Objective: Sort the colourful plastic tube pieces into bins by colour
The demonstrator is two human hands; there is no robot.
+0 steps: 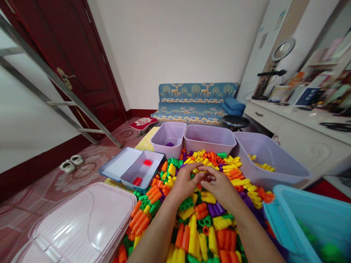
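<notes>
My left hand (185,181) and my right hand (218,182) meet over a heap of bullet-shaped plastic toy pieces (194,237). The fingers of both hands are curled in and close together at the tips. Whatever they may hold between them is hidden by the fingers. The pieces are orange, yellow, green and purple; many are joined side by side in short rows. Beneath my hands lie a yellow row (208,197) and a purple row (216,209).
Purple bins (210,128) stand behind the heap; the right-hand purple bin (285,176) holds yellow pieces. At left, an open case (128,184) holds red pieces, near a pink lid (82,215). A turquoise bin (279,226) with green pieces stands at right. A ladder (63,91) leans at left.
</notes>
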